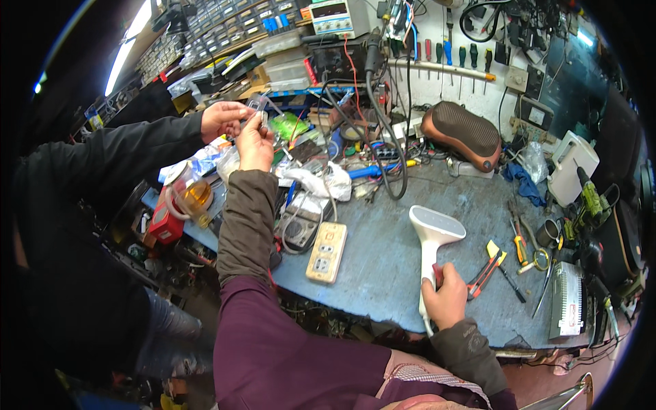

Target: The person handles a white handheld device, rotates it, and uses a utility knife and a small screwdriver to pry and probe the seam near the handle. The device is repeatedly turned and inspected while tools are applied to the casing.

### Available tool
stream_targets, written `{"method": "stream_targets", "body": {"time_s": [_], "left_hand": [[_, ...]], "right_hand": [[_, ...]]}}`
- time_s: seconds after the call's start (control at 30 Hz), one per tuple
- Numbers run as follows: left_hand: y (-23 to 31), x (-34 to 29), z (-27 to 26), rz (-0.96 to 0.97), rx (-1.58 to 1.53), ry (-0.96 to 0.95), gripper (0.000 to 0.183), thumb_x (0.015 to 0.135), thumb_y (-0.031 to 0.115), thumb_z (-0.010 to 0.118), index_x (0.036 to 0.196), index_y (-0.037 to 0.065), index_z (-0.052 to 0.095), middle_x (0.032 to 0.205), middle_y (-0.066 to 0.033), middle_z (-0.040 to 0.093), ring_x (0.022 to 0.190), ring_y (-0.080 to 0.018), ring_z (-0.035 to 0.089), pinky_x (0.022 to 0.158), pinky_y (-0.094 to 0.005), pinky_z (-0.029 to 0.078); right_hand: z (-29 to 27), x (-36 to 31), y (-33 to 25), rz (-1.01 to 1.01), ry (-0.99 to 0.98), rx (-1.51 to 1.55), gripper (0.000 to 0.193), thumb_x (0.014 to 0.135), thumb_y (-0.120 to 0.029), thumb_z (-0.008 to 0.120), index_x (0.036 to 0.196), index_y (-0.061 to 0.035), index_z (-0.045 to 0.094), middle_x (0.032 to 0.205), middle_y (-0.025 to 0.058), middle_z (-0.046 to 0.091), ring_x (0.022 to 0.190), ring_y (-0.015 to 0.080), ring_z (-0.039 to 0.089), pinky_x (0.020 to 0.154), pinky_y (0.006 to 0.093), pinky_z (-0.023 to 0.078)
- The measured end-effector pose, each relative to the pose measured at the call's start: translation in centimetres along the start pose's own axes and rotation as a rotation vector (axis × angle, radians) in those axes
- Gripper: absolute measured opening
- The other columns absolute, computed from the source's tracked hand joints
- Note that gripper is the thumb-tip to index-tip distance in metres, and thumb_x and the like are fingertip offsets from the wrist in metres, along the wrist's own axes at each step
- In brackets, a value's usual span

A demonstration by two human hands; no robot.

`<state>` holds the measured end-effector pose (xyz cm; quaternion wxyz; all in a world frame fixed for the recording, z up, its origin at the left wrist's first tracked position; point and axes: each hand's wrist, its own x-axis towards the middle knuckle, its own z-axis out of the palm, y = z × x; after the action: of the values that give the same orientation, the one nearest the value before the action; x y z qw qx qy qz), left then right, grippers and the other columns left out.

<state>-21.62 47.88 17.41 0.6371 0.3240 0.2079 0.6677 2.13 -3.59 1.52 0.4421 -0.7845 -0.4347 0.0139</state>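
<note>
My left hand [255, 145] is raised over the cluttered left side of the bench. Its fingers pinch a small clear plastic piece [257, 104]; what the piece is I cannot make out. A co-worker's hand [224, 120], in a dark sleeve, touches the same piece from the left. Near the front edge, my right hand [447, 298] is closed around a small dark red object [438, 272], mostly hidden by the fingers. The thumb lies against the handle of a white handheld garment steamer [436, 225], which rests on the bench with its wide head pointing away from me.
A yellowed power strip [327, 252] and a multimeter [301, 222] lie left of the steamer. Right of it are red-handled pliers [484, 275], a screwdriver [520, 250] and a metal box [567, 301]. A brown massage pillow [462, 135] stands behind. A thick cable [389, 160] hangs down to the bench.
</note>
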Motion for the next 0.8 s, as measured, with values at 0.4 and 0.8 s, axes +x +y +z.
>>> {"method": "stream_targets", "body": {"time_s": [0.4,0.8], "left_hand": [[4.4,-3.5,-1.1,0.034,-0.220,-0.015,0.005,0.106,0.012,0.074,0.102,0.012,0.071,0.092,0.0012,0.069,0.077,-0.0112,0.061,0.071,-0.0318,0.055],[-3.3,-13.8,-1.5,-0.351,0.675,-0.323,0.016,0.095,0.009,0.079,0.111,0.007,0.077,0.089,0.0011,0.072,0.072,-0.0115,0.064,0.065,-0.0285,0.054]], "right_hand": [[0.4,-0.1,0.4,-0.028,0.016,0.000,0.031,0.087,-0.022,0.075,0.091,0.0004,0.054,0.084,0.0240,0.065,0.079,0.0487,0.065,0.070,0.0545,0.049],[0.4,-0.1,1.0,-0.020,0.030,-0.010,0.030,0.088,-0.024,0.075,0.094,-0.0012,0.058,0.086,0.0253,0.068,0.083,0.0497,0.067,0.071,0.0560,0.051]]}}
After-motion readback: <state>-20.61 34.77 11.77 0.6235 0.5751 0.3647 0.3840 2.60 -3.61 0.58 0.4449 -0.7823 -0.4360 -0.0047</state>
